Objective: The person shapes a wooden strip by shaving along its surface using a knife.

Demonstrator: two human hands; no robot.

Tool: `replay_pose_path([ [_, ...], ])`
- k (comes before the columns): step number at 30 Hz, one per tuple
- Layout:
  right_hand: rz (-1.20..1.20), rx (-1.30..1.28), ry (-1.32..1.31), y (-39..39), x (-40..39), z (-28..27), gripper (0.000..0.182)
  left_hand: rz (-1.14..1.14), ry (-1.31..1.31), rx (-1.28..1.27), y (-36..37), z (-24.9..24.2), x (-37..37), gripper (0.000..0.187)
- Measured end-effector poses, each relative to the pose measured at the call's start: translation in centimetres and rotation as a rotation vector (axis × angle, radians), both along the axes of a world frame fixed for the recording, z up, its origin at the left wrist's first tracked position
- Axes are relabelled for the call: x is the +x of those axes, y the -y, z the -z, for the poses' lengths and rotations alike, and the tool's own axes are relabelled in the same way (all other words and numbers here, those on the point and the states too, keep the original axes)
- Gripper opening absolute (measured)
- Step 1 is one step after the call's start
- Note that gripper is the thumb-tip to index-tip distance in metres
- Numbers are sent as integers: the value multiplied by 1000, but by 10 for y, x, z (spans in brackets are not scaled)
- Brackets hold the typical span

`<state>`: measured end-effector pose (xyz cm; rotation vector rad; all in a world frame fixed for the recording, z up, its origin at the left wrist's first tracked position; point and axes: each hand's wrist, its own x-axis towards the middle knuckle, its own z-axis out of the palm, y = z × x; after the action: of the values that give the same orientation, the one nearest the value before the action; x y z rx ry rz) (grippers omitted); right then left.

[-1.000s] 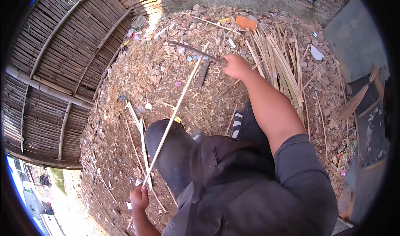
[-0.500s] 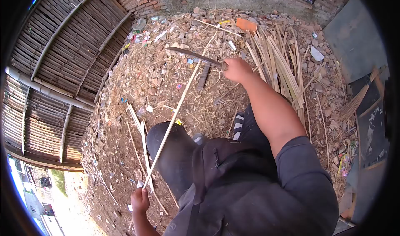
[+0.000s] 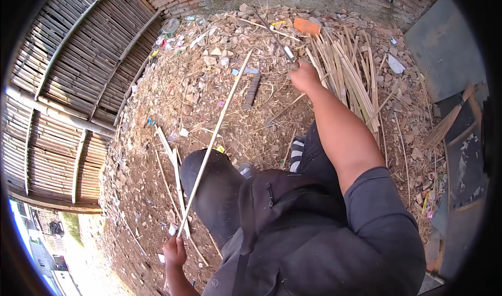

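My left hand (image 3: 174, 251) is closed around the lower end of a long, pale bamboo strip (image 3: 213, 139). The strip slants up and away past my bent left knee, its far end over the littered ground. In my right hand (image 3: 304, 77), fingers wrapped round the handle, is a machete (image 3: 275, 36) with its thin dark blade pointing forward, away from me. The blade is apart from the strip. Just left of and below that hand lies a dark, ribbed, stick-like piece (image 3: 252, 91) on the ground.
A pile of split bamboo strips (image 3: 348, 74) lies right of my right hand, with an orange slab (image 3: 307, 26) behind it. More strips (image 3: 171, 152) lie by my left knee. A bamboo-slat wall (image 3: 57, 50) stands left, a brick wall (image 3: 293, 2) ahead, a broom (image 3: 444, 123) right.
My right hand has turned the machete from pointing left across the bamboo strip to pointing forward, away from it. The hand moved slightly right. My left hand still holds the strip, nearly unmoved.
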<state>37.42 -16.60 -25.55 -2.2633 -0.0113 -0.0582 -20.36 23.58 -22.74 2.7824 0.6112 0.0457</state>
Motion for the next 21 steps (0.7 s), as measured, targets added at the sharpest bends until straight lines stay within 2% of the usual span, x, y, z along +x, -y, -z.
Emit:
replay_pose_path([
  [4,-27,106,107,-8,-18,-15,34,-27,-5,-105,11,7,11,48],
  [7,-167,159,168,-19,-25,-20,38,-66,-40,-168,39,-10,41,46],
  [10,-543,5,71,-36,-39,-30,34,-116,-113,-237,53,-11,60,51],
  [11,-622,-75,137,-42,-51,-38,29,-122,-111,-281,55,-11,67,53],
  [14,-883,-334,188,-57,-72,-42,32,-102,-111,-312,56,-7,72,55],
  [17,-992,-422,253,-67,-87,-46,27,-76,-82,-231,63,-8,81,53],
  [20,-870,-232,48,-68,-57,-14,28,-18,9,-81,70,6,78,51],
  [21,-875,-130,-266,-61,-49,-15,33,-20,26,-64,69,10,81,51],
])
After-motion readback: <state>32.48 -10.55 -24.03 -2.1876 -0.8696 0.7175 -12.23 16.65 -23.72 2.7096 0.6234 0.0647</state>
